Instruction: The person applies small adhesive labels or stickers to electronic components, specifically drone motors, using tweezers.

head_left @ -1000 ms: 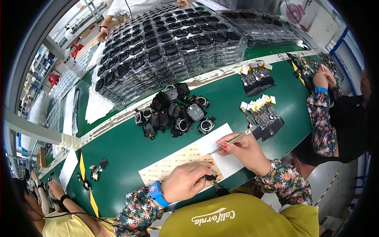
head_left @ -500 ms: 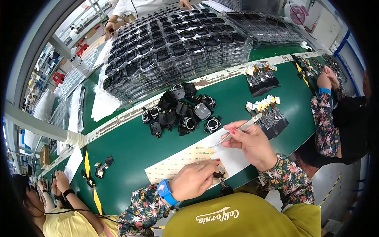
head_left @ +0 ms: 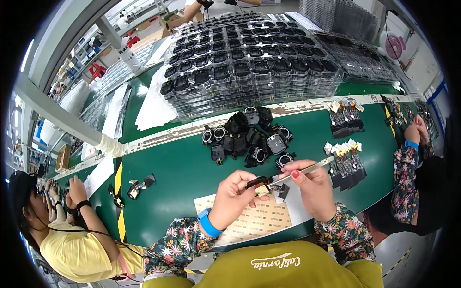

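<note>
My left hand (head_left: 229, 202) is closed on a small black device housing (head_left: 258, 182), lifted above the table. A small part with a dark flap (head_left: 282, 193) hangs beside the housing; whether it is joined on is hard to make out. My right hand (head_left: 314, 193) pinches metal tweezers (head_left: 314, 167), their tips at the housing's right end. Beneath both hands lies a cream sheet of adhesive pieces (head_left: 259, 222) with printed rows, next to white paper (head_left: 300, 214). A heap of black housings with round coils (head_left: 254, 137) sits just beyond.
Stacked clear trays of black housings (head_left: 249, 72) fill the table's far side. Rows of small flex-cable parts (head_left: 348, 165) lie at right. Loose parts (head_left: 139, 187) rest at left beside yellow-black tape (head_left: 118, 206). Co-workers sit at left (head_left: 77, 240) and right (head_left: 422, 187).
My left hand has come up off the adhesive sheet with the black housing. The tweezers in my right hand now meet it. My view has shifted, so the scene sits further right.
</note>
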Demonstrator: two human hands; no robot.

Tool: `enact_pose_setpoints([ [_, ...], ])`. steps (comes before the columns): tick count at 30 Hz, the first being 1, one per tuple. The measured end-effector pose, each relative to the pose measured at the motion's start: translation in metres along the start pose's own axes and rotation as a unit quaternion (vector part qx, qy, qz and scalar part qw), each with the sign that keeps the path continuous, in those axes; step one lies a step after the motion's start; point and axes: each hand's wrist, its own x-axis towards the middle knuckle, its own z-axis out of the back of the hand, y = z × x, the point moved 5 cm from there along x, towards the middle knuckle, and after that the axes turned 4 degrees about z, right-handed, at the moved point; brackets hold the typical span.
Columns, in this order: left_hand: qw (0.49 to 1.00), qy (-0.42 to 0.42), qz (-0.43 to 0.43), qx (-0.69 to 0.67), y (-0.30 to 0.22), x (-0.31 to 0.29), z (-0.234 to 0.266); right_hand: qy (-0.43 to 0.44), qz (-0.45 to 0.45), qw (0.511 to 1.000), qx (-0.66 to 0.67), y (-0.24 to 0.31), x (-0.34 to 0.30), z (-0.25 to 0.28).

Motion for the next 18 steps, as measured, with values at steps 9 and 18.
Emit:
enact_pose_setpoints([
  [9,1.000,0.013,0.002,-0.011,0.003,0.000,-0.003,0.042,0.220,0.941,-0.252,0.025,-0.006,-0.013],
  [18,1.000,-0.011,-0.006,-0.020,0.001,-0.003,-0.006,0.095,0.353,0.841,-0.399,0.038,-0.020,-0.030],
])
